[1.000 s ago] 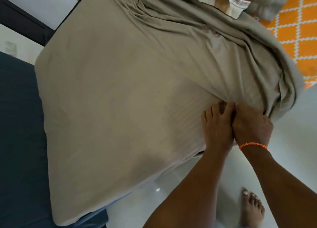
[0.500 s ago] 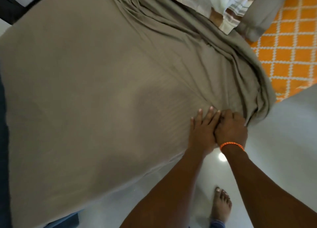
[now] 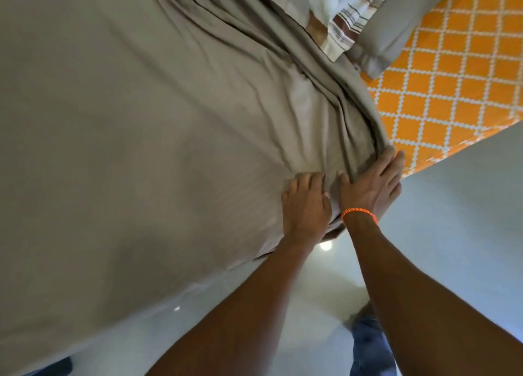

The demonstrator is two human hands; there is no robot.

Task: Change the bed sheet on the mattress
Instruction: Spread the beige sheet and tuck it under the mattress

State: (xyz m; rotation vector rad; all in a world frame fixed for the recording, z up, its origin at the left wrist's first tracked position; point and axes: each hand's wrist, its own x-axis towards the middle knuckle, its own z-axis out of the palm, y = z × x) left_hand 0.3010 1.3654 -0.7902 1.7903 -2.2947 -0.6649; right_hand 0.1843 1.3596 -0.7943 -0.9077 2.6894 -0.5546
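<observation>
A grey-beige sheet [image 3: 141, 149] lies over most of the mattress, bunched in long folds along its right edge. To the right of those folds the orange lattice-patterned sheet [image 3: 452, 92] is uncovered. My left hand [image 3: 305, 206] sits on the grey sheet near the mattress's near edge, its fingers curled into the cloth, and creases radiate from them. My right hand [image 3: 373, 183], with an orange wrist band, lies flat with straight fingers on the bunched folds, fingertips reaching the orange sheet.
A grey pillow [image 3: 402, 22] and a striped brown-and-white cloth [image 3: 348, 24] lie at the top of the bed. Glossy white floor [image 3: 467, 234] runs along the near side. My blue-trousered leg [image 3: 368, 347] is below my arms.
My right hand has opened from a fist and slid right along the folds, uncovering less orange sheet. My left fingers have curled into the cloth. The view has shifted right.
</observation>
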